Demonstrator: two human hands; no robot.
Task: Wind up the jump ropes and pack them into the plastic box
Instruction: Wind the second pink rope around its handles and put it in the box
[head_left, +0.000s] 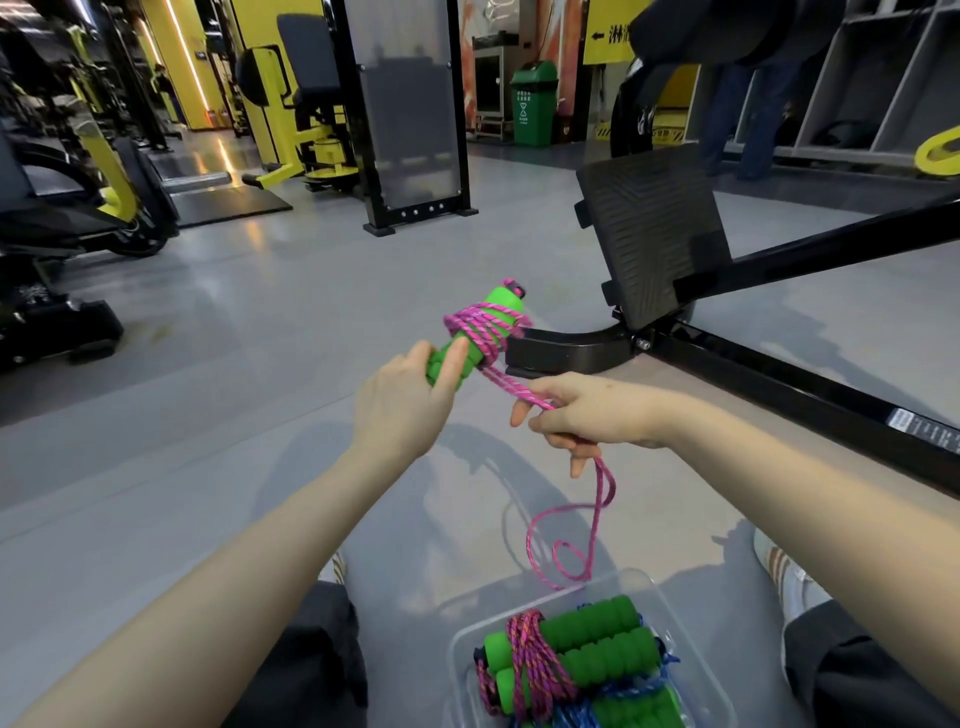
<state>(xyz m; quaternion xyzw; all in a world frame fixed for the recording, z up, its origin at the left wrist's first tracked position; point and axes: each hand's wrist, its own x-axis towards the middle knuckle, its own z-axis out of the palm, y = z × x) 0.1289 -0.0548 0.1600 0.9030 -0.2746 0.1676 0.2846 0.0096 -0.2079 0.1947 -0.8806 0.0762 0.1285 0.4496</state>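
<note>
Now the left hand (402, 400) grips the lower end of the green foam handles (500, 305), which are raised above the floor and wound with pink braided rope (598, 496). The right hand (597, 413) pinches the rope near the coil, and the slack hangs toward the clear plastic box (460, 649). Steady tension and snug, side-by-side turns should keep the bundle compact.
</note>
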